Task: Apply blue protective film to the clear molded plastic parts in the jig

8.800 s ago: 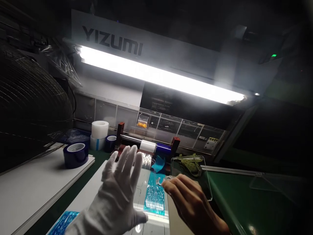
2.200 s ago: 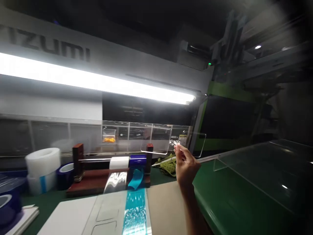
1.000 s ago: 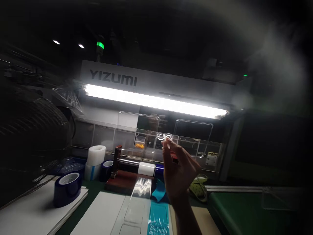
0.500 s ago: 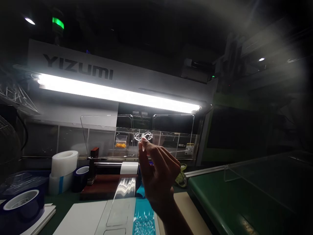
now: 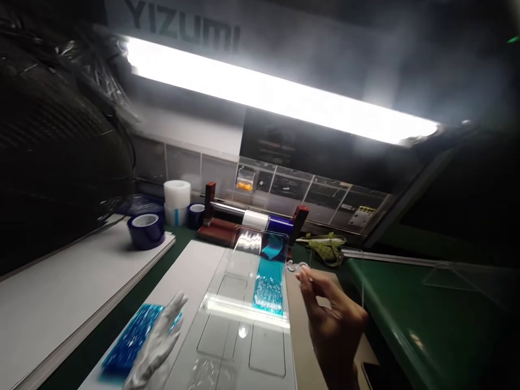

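My bare right hand pinches a curled, clear plastic piece between thumb and fingertips. Faint clear rectangular panels seem to extend from it on both sides, but their edges are hard to make out. My left hand, in a white glove, has its fingers stretched out beside and partly over a shiny blue stack. Between the hands, rectangular outlines of clear panels show on the pale work surface. A strip of blue film runs toward me from a blue roll.
A roller stand holds the blue roll and a white roll. Purple tape and white rolls stand at left. Above hangs a bright tube lamp. A green padded surface lies right, near a yellow-green cloth-like item.
My view has tilted down. My right hand has lowered the clear piece from in front of the lit backdrop to above the work surface. My gloved left hand has come into view.
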Demonstrator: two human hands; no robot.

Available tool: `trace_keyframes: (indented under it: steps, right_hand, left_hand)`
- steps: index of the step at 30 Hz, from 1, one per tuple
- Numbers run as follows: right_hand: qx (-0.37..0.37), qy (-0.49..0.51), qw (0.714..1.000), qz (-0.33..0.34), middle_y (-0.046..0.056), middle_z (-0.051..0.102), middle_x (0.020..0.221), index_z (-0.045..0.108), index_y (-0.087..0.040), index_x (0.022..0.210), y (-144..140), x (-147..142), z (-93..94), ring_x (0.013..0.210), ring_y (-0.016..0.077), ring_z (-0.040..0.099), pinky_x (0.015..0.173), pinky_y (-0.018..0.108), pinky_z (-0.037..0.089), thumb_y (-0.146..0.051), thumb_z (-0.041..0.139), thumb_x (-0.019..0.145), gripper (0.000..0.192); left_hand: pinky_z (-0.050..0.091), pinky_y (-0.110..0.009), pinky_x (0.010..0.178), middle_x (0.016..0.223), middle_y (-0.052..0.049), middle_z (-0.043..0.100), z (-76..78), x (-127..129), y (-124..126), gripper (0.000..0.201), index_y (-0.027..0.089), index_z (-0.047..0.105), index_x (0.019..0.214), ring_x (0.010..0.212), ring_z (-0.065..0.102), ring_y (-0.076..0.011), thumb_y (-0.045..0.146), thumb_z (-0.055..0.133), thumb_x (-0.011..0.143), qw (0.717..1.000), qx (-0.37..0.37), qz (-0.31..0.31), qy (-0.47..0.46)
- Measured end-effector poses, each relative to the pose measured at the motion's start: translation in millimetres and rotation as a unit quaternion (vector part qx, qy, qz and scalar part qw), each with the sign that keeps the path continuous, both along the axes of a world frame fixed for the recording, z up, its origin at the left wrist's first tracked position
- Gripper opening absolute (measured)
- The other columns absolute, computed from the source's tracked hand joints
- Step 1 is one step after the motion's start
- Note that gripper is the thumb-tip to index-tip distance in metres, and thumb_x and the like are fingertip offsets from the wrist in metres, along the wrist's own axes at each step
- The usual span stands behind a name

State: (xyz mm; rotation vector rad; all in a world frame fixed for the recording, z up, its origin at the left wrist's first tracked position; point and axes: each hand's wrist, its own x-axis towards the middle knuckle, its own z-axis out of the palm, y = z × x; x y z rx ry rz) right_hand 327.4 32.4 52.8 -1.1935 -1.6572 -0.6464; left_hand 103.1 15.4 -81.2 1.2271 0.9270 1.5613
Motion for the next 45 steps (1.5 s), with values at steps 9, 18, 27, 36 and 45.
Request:
trace_keyframes:
  steps: [9, 18, 27, 36, 45]
  right_hand:
    - [-0.025, 0.047, 0.998, -0.02, -0.004, 0.07, 0.084, 0.07, -0.021, 0.095, -22, -11, -12.2, 0.069, 0.0083, 0.066, 0.065, 0.018, 0.049, -0.014, 0.072, 0.075, 0.021]
    - [-0.03, 0.086, 0.996, -0.01, -0.004, 0.069, 0.084, 0.071, -0.025, 0.098, -24, -24, -14.2, 0.069, 0.0097, 0.066, 0.061, 0.021, 0.05, -0.012, 0.075, 0.07, 0.031]
    - [-0.023, 0.094, 0.995, -0.016, -0.007, 0.069, 0.084, 0.071, -0.026, 0.097, -22, -27, -10.1, 0.068, 0.0073, 0.065, 0.057, 0.019, 0.048, -0.008, 0.076, 0.067, 0.035]
    - [-0.015, 0.086, 0.995, -0.041, -0.007, 0.069, 0.083, 0.071, -0.026, 0.095, -21, -22, -10.6, 0.066, 0.0071, 0.064, 0.058, 0.019, 0.048, -0.013, 0.077, 0.068, 0.03]
    - [-0.008, 0.055, 0.998, -0.031, -0.002, 0.069, 0.08, 0.07, -0.021, 0.09, -19, -20, -3.9, 0.063, 0.0133, 0.064, 0.056, 0.026, 0.051, -0.016, 0.071, 0.075, 0.016]
  left_hand:
    - [0.041, -0.051, 0.099, 0.135, -0.014, 0.043, -19.6, -7, 1, 0.052, 0.02, 0.039, 0.137, 0.118, 0.048, -0.0252, 0.044, 0.046, 0.092, 0.996, -0.053, 0.014, 0.074]
    - [0.038, -0.048, 0.106, 0.149, 0.007, 0.026, -21.6, -20, 0, 0.052, 0.041, 0.029, 0.142, 0.138, 0.023, -0.0255, 0.05, 0.03, 0.091, 0.992, -0.12, 0.018, 0.023]
    - [-0.002, -0.075, 0.103, 0.144, 0.021, 0.029, 8.6, -15, -6, 0.063, 0.055, 0.029, 0.136, 0.128, 0.026, -0.0456, 0.076, 0.023, 0.077, 0.923, -0.359, 0.059, 0.122]
    - [0.027, -0.075, 0.09, 0.141, 0.002, 0.039, -1.8, -17, 4, 0.055, 0.052, 0.025, 0.139, 0.108, 0.051, -0.041, 0.067, 0.018, 0.086, 0.932, -0.307, 0.069, 0.181]
    - [0.014, -0.056, 0.113, 0.151, -0.012, 0.01, 71.1, -40, 37, 0.119, 0.02, 0.006, 0.15, 0.138, 0.009, -0.0395, 0.059, 0.073, 0.06, 0.829, 0.269, 0.187, 0.454]
